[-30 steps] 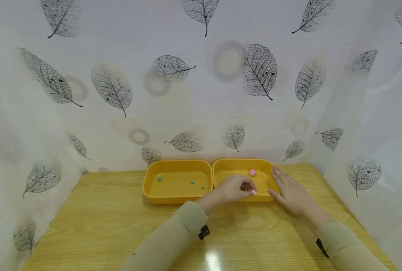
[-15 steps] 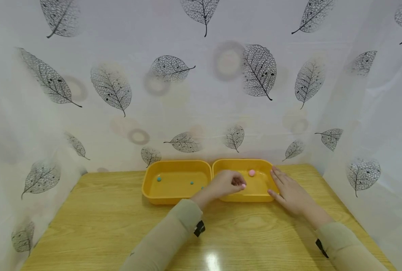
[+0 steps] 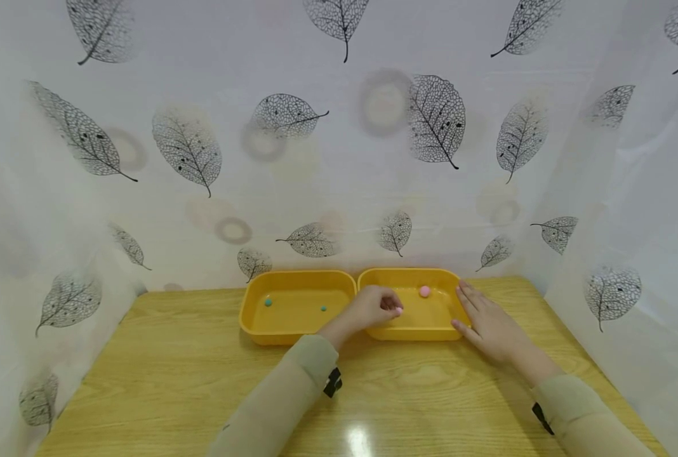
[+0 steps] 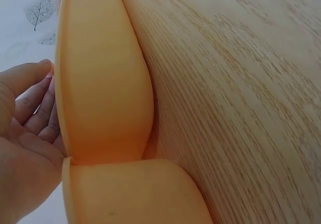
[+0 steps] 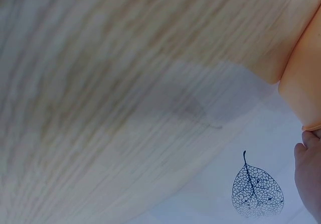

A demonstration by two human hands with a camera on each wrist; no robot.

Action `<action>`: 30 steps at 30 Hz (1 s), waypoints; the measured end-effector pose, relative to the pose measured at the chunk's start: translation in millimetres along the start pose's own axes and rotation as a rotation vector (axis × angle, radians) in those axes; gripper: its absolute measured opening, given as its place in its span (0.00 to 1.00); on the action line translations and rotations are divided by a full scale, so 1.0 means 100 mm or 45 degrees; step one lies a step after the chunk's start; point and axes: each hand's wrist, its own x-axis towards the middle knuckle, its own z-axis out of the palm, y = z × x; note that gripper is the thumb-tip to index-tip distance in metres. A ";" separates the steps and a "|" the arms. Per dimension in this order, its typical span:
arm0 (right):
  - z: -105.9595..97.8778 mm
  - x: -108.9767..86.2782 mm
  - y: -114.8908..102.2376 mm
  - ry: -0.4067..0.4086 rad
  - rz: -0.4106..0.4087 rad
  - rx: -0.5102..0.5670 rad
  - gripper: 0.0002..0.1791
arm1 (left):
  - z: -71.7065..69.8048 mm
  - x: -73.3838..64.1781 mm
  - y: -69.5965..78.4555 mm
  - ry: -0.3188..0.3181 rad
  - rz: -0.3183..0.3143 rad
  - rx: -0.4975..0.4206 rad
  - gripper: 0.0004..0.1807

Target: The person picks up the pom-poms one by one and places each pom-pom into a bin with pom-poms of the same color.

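In the head view my left hand (image 3: 373, 307) pinches a small pink ball (image 3: 398, 311) between thumb and fingertips, above the left part of the right yellow tray (image 3: 430, 317). The left wrist view shows this hand beside the tray wall (image 4: 105, 73), with only a sliver of pink at the fingertips. A larger pink ball (image 3: 425, 291) lies near that tray's back wall. My right hand (image 3: 492, 325) rests with extended fingers on the tray's right rim. At the edge of the right wrist view, part of the right hand (image 5: 310, 171) touches the rim.
A second yellow tray (image 3: 299, 336) stands against the first on its left. Inside lie a teal ball (image 3: 268, 303) and a smaller teal ball (image 3: 324, 308). Both trays sit on a wood-grain table (image 3: 179, 381), before a leaf-printed curtain (image 3: 339, 184).
My left hand has moved left across the right tray, carrying the small pink ball. It now hides a third teal ball seen earlier in the left tray. My right hand has stayed put.
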 end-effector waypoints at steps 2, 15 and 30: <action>0.00 0.00 0.00 -0.001 0.001 0.001 0.42 | 0.00 0.01 -0.02 0.003 -0.013 0.002 0.04; -0.01 0.00 -0.01 -0.006 0.005 -0.001 0.42 | -0.03 0.10 -0.05 0.029 -0.070 0.024 0.05; -0.01 0.01 -0.02 -0.001 0.001 0.009 0.42 | -0.02 0.11 -0.06 0.027 -0.092 0.042 0.04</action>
